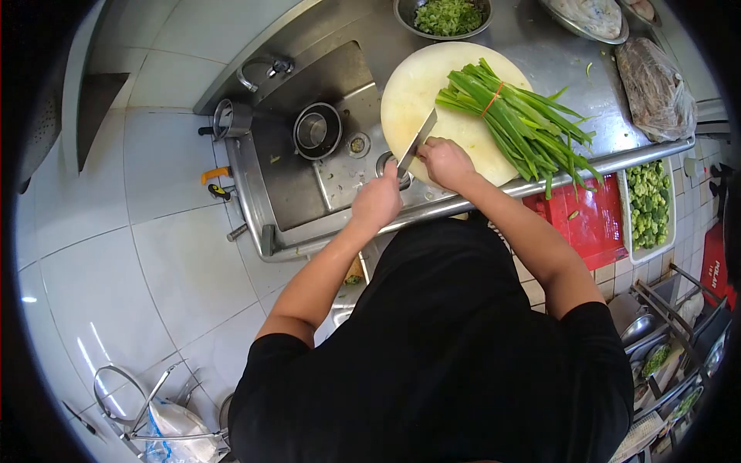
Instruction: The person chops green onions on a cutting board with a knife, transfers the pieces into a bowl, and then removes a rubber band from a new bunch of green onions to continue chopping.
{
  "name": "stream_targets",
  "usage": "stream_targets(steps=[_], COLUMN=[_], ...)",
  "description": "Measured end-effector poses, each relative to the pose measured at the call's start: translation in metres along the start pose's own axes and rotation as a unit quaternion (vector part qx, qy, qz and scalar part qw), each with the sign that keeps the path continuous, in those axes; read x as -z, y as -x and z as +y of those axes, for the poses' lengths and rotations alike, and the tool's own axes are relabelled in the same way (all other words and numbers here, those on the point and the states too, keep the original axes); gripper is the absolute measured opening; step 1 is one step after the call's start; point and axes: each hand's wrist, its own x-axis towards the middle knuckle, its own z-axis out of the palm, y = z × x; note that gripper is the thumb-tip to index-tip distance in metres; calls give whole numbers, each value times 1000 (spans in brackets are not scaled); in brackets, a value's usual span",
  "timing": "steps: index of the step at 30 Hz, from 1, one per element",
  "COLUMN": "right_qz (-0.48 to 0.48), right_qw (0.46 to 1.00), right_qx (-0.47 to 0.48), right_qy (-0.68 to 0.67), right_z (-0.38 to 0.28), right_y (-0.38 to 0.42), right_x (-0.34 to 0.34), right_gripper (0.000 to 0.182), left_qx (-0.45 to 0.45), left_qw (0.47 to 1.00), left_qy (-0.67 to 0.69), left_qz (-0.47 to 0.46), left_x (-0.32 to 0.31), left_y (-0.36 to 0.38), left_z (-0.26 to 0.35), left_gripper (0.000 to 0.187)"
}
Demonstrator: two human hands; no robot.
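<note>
1. Nearest me, below the person's black shirt [440, 347], both bare hands meet at the counter's front edge.
2. The left hand [377, 202] is closed round the handle of a knife [421, 137], whose blade slants up over the board's left rim.
3. The right hand [446, 162] has its fingers curled against or just beside the blade; I can't tell whether they pinch it.
4. A round metal thing [384, 160] sits by the knife, partly hidden by the hands.
5. The round board [409, 81] bears long green stalks [509, 123], bound by a red band [492, 100]. They crowd its right side, and their tips hang past the counter's edge.
6. Below those tips sits a red crate [583, 224], with a white tray [648, 252] of broccoli [648, 202] just beside it.
7. Left of the board, the sink [282, 181] holds a pot [317, 131] near the drain [358, 145]; a tap [266, 69] stands behind.
8. Beyond the board, a bowl [404, 17] holds chopped greens [448, 15].
9. Off to the right, a plastic bag [656, 89] of something brown takes up the counter's end, near a second bowl [575, 29].
</note>
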Motion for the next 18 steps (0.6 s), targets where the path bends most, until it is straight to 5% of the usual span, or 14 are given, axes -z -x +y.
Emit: stream_targets(steps=[18], right_qz=[81], right_qw=[993], right_qx=[78], right_qy=[17], right_z=[20], right_y=[9], right_x=[-9], right_gripper=[14], left_qx=[22], left_qw=[1000], left_qy=[14], left_qz=[13], left_x=[-2], left_y=[16], left_z=[11], left_gripper=[22])
